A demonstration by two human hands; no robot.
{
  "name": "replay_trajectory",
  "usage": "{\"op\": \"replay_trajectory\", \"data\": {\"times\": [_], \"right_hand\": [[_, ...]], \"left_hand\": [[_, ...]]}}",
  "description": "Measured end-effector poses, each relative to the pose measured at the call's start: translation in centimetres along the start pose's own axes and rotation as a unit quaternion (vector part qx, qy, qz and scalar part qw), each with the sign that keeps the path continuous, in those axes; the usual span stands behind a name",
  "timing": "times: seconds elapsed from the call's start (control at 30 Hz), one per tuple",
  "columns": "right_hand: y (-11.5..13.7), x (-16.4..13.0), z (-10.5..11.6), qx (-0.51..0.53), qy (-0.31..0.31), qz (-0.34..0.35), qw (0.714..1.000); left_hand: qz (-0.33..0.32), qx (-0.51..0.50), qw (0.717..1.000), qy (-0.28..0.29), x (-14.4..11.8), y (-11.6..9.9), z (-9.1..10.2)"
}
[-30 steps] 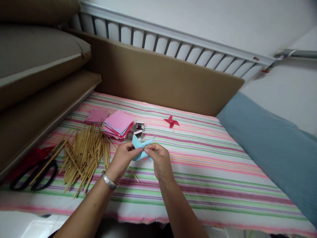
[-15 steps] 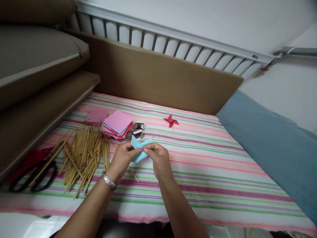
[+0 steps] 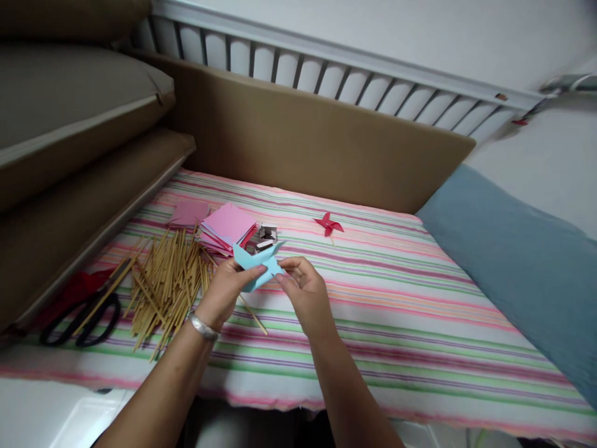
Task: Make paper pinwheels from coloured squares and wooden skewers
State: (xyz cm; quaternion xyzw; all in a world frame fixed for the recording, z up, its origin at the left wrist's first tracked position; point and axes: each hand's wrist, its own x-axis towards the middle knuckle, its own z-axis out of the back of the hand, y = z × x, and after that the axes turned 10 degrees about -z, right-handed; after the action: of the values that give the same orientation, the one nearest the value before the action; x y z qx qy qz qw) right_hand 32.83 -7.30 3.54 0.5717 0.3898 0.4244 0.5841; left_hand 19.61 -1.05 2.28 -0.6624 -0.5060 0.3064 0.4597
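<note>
A light-blue paper pinwheel [image 3: 260, 264], its points folded in toward the centre, is held above the striped cloth. My left hand [image 3: 228, 283] is closed on its left side, thumb lying across the front of the paper. At the right edge my right hand [image 3: 305, 287] pinches a point of the paper between thumb and fingertips. Just behind the pinwheel stand small open boxes [image 3: 267, 232] with dark contents too small to make out. Left of them lies a stack of square paper sheets [image 3: 229, 223], pink on top. Farther back rests a finished-looking red pinwheel [image 3: 329, 224] on a stick.
A heap of thin wooden sticks [image 3: 170, 280] spreads left of my hands. Scissors with black handles [image 3: 100, 320] and something red [image 3: 77, 292] lie at the far left. Large brown cushions [image 3: 84, 168] are stacked there. A brown board [image 3: 303, 143] closes the back; blue fabric [image 3: 517, 249] borders the right.
The blue pinwheel has turned more face-on and its folded centre shows. My right hand has shifted from the middle to its right edge. The view has swung slightly.
</note>
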Motion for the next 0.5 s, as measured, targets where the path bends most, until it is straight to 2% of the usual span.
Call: {"op": "replay_trajectory", "data": {"times": [0.13,0.23,0.3,0.4,0.47,0.5], "right_hand": [[-1.7,0.6,-0.1,-0.017,-0.035,-0.017,0.999],[-4.3,0.7,-1.4,-0.149,-0.007,-0.04,0.988],[-6.0,0.4,-2.7,-0.273,0.028,-0.038,0.961],[-7.5,-0.3,-4.5,-0.443,0.058,-0.033,0.894],[-7.8,-0.6,-5.2,-0.504,0.069,-0.047,0.86],[-7.8,-0.5,-5.3,-0.514,0.075,-0.057,0.853]], "left_hand": [[-0.041,-0.006,0.998,-0.037,0.6,-1.4,1.9],[-0.052,-0.005,0.997,-0.058,0.8,-1.9,2.7],[-0.051,-0.001,0.997,-0.059,0.8,-1.8,2.9],[-0.048,-0.005,0.998,-0.051,0.9,-1.5,3.0],[-0.048,-0.008,0.998,-0.045,0.9,-1.2,3.1],[-0.048,-0.006,0.998,-0.043,0.9,-1.2,3.2]]}}
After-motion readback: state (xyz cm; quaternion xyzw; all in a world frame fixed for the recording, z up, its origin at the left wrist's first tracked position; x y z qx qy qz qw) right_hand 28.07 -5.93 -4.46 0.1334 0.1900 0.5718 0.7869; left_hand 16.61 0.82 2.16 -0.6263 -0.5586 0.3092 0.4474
